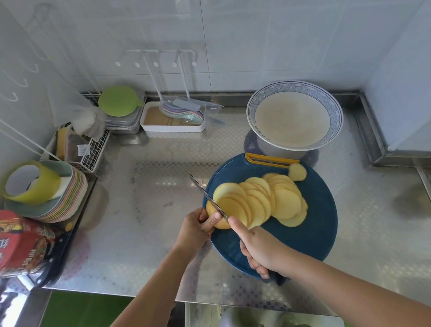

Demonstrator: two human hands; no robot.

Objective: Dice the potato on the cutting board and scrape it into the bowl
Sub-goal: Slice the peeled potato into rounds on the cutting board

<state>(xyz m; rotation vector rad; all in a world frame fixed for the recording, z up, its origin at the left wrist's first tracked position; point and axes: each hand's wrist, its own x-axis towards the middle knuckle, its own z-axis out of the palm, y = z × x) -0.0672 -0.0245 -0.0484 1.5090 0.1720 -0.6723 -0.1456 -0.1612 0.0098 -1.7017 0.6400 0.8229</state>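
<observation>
A round dark blue cutting board (314, 235) lies on the steel counter. A fan of several thin yellow potato slices (269, 200) leans across it, with one small slice (297, 172) apart near the board's yellow handle. My left hand (195, 230) grips the uncut potato end (216, 218) at the board's left edge. My right hand (259, 249) grips the knife (207, 197), index finger along its spine; the blade stands between the end piece and the slices. The white bowl with a blue patterned rim (256, 131) stands just behind the board.
A stack of plates with a yellow-green ring (43, 191) and a red snack bag (8, 243) sit at the left. A white tray of utensils (174, 119) and a wire rack (86, 148) stand at the back. The counter's front edge runs below my forearms.
</observation>
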